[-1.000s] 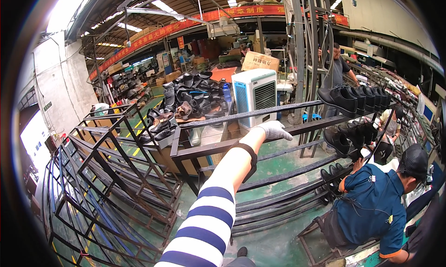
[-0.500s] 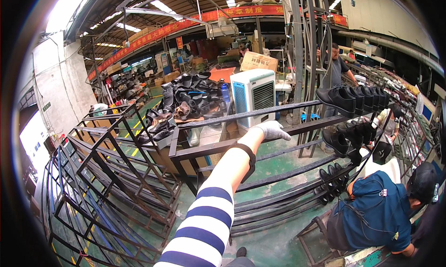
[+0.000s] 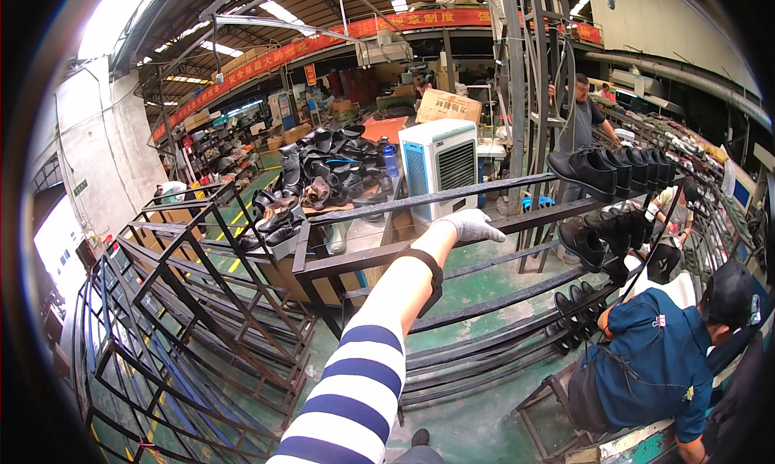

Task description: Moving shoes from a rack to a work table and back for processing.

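You reach forward with your left hand [image 3: 472,226], the forearm rising from the lower edge and slanting up to the right. Your striped sleeve [image 3: 355,383], navy and white, is pushed back to leave the lower forearm bare, and a dark band [image 3: 426,262] circles it short of the wrist. The hand, in a pale grey-white glove, bends right from the line of the forearm, its back toward you and one digit pointing right. It lies at the upper front bar of the dark metal rack [image 3: 355,260]; your other fingers are hidden, so you cannot tell whether they close around it. Your right hand is out of view, so its state cannot be told.

Beyond the rack, a long red banner [image 3: 440,18] carries large yellow characters, and a brown carton [image 3: 449,106] bears dark printing on its side.

The rack stands before you, its long bars running up to the right in several tiers. At its far right end sit black lace-up shoes [image 3: 593,172] in a close row on top, with more black shoes [image 3: 583,246] on the tier below and darker pairs lower down. The bars look worn and dusty along their upper faces. A seated co-worker [image 3: 650,359] in a dark blue shirt is near that end.
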Available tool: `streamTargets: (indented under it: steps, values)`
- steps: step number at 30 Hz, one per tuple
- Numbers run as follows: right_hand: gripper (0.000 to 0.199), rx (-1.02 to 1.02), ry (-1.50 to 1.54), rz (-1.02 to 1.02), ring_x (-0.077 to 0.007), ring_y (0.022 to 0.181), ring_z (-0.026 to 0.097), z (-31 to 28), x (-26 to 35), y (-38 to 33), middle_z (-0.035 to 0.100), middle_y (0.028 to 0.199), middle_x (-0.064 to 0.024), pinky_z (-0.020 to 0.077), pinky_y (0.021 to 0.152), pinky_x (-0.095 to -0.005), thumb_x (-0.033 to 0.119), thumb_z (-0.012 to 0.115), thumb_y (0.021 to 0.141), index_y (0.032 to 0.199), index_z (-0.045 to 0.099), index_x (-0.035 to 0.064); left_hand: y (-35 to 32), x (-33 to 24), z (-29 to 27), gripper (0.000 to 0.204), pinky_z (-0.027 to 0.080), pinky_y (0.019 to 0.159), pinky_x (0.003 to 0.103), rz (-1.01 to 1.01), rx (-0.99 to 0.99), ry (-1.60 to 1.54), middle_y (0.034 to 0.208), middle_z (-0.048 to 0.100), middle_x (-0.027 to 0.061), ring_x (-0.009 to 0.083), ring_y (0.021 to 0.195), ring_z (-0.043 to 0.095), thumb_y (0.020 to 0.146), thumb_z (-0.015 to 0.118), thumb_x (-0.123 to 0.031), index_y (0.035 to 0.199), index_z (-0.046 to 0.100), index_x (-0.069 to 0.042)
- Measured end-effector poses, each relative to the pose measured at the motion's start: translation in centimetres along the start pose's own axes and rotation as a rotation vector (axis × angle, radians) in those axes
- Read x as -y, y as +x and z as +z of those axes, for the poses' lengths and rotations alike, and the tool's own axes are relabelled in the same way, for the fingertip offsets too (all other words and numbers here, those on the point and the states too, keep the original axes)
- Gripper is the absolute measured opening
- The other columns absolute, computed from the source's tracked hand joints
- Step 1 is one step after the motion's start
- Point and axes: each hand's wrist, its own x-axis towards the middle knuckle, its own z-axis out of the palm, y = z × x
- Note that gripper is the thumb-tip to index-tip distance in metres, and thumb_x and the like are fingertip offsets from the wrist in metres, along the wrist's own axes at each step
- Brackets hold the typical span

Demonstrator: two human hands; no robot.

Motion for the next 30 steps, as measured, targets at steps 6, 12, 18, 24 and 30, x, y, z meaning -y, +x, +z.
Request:
streamTargets:
  steps: [6, 12, 18, 24, 30]
  values:
    - [0.061, 0.176, 0.073, -0.018, -0.0487, 0.13, 0.047, 0.1, 4.9, 0.2, 0.049, 0.144, -0.0246, 0.0515, 0.096, -0.0577, 0.046, 0.052, 0.099, 0.141, 0.05, 0.0027, 0.2, 0.3, 0.0, 0.102, 0.04, 0.114, 0.039, -0.006, -0.061, -0.016, 0.146, 0.053, 0.023, 0.0342, 0.136, 0.05, 0.073, 0.071, -0.07, 0.141, 0.054, 0.004]
    - [0.062, 0.36, 0.124, 0.002, -0.043, 0.137, 0.042, 0.1, 5.5, 0.9, 0.044, 0.152, -0.0192, 0.0504, 0.101, -0.0529, 0.042, 0.053, 0.099, 0.148, 0.044, 0.0062, -0.3, 0.3, -0.1, 0.103, 0.035, 0.117, 0.042, -0.03, -0.048, 0.0, 0.152, 0.046, 0.0227, 0.0348, 0.141, 0.044, 0.074, 0.069, -0.072, 0.146, 0.05, 0.0]
    - [0.063, 0.598, 0.117, 0.319, -0.036, 0.148, 0.031, 0.0, -0.4, 1.8, 0.03, 0.164, -0.0119, 0.0468, 0.106, -0.0477, 0.041, 0.045, 0.101, 0.156, 0.035, 0.0118, 0.8, -0.5, 0.5, 0.097, 0.037, 0.115, 0.042, -0.025, -0.01, 0.106, 0.149, 0.048, 0.0263, 0.0374, 0.139, 0.046, 0.081, 0.061, -0.073, 0.14, 0.054, 0.004]
    - [0.065, 0.672, 0.131, 0.367, -0.0305, 0.152, 0.026, -1.7, -0.9, 2.8, 0.025, 0.166, -0.0072, 0.0421, 0.109, -0.0455, 0.046, 0.047, 0.1, 0.156, 0.035, 0.0149, 0.3, -1.0, 1.1, 0.071, 0.048, 0.077, 0.034, 0.066, -0.044, -0.135, 0.095, 0.07, 0.0099, 0.019, 0.084, 0.06, 0.083, 0.073, -0.061, 0.111, 0.07, 0.004]
    - [0.065, 0.704, 0.173, 0.396, -0.0306, 0.151, 0.027, -2.7, -0.5, 3.3, 0.025, 0.166, -0.0073, 0.0426, 0.109, -0.0446, 0.045, 0.047, 0.1, 0.157, 0.035, 0.0145, 0.3, -0.9, 1.2, 0.057, 0.047, 0.072, 0.031, 0.011, -0.028, -0.172, 0.083, 0.067, 0.0055, 0.0148, 0.078, 0.057, 0.083, 0.075, -0.057, 0.092, 0.071, 0.0]
